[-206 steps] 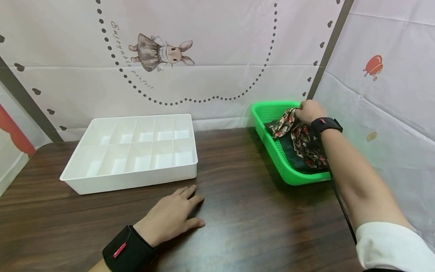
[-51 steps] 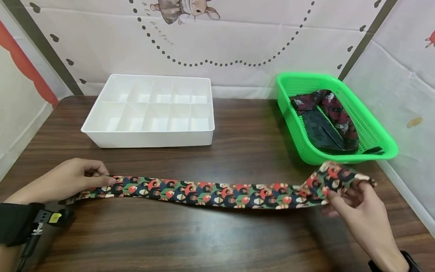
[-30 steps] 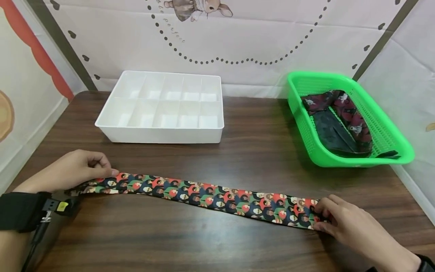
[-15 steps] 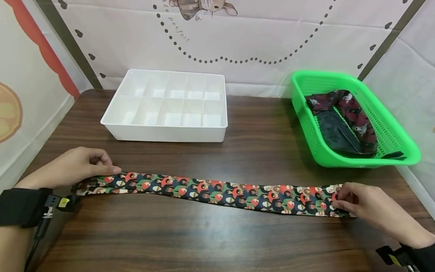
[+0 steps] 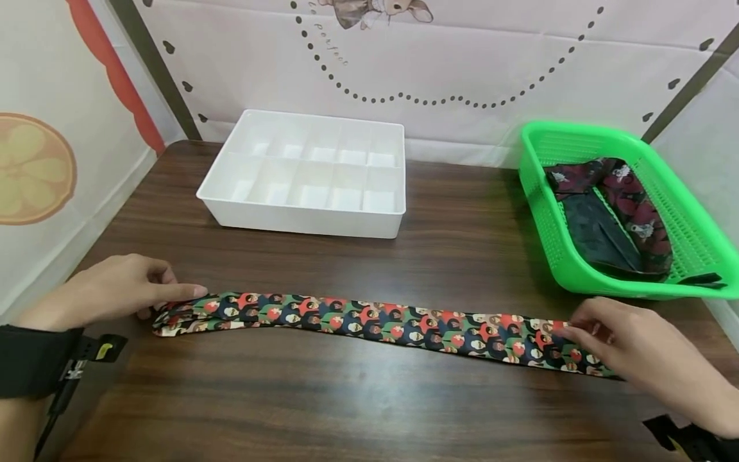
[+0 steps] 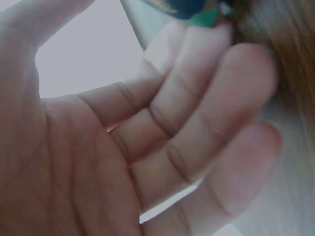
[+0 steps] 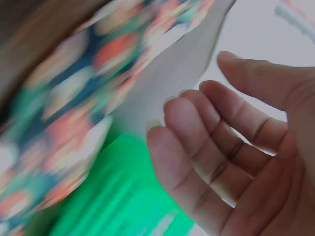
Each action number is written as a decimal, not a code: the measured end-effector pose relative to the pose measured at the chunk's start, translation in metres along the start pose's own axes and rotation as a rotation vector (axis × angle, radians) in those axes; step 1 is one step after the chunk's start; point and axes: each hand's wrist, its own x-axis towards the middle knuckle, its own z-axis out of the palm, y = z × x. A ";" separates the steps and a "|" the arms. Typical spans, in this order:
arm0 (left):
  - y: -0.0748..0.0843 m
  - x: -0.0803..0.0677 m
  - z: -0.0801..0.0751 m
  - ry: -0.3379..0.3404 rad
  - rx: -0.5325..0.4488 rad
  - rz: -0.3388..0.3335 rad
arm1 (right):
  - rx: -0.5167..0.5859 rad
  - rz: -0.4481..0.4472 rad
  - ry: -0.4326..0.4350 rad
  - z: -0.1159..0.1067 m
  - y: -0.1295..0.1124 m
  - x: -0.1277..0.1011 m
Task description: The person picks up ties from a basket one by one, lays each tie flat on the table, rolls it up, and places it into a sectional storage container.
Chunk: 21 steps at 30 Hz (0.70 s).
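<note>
Backdrop: white printed cloth (image 5: pixel 462 45) hangs along the far side, with dotted curves and part of a rabbit figure.
Table: dark brown wood-grain table (image 5: pixel 346 404), filling the near half of the view.
Divided box: white plastic divided box (image 5: pixel 306 218), far and left of centre, with two rows of five compartments.
Basket: bright green plastic basket (image 5: pixel 537 218), far right, holding a dark red floral cloth (image 5: pixel 649 221) and a plain dark cloth (image 5: pixel 600 234).
Fabric strip: long fabric strip (image 5: pixel 404 327) printed with little figures, lying across the table, near side of box and basket. Its left end shows layered folds; the middle looks fairly flat, slanting slightly nearer towards the right.
Left hand: the left hand (image 5: pixel 124 289) is at the strip's left end, thumb along the far edge. Fingertips touch the fabric; whether they pinch it I cannot tell.
Right hand: the right hand (image 5: pixel 652 359) is over the strip's right end, thumb and loosely bent fingers apart, not clamped on anything.
Good handling: this looks like straightening. Anchor the left end, smooth lightly towards the right, line up the folded layers, and avoid tugging hard enough to twist the fabric.
</note>
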 end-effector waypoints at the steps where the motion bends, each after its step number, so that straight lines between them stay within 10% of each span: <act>1: 0.001 -0.003 -0.001 -0.008 0.006 -0.008 | 0.004 -0.072 0.038 -0.001 -0.010 0.005; 7: 0.006 -0.012 0.001 -0.012 -0.024 -0.010 | 0.077 -0.385 0.091 -0.001 -0.075 0.046; 17: 0.003 -0.011 0.016 0.220 -0.095 0.031 | 0.171 -0.698 -0.149 0.044 -0.170 0.117; 21: -0.003 -0.012 0.010 0.197 -0.117 -0.025 | 0.147 -0.701 -0.225 0.058 -0.178 0.125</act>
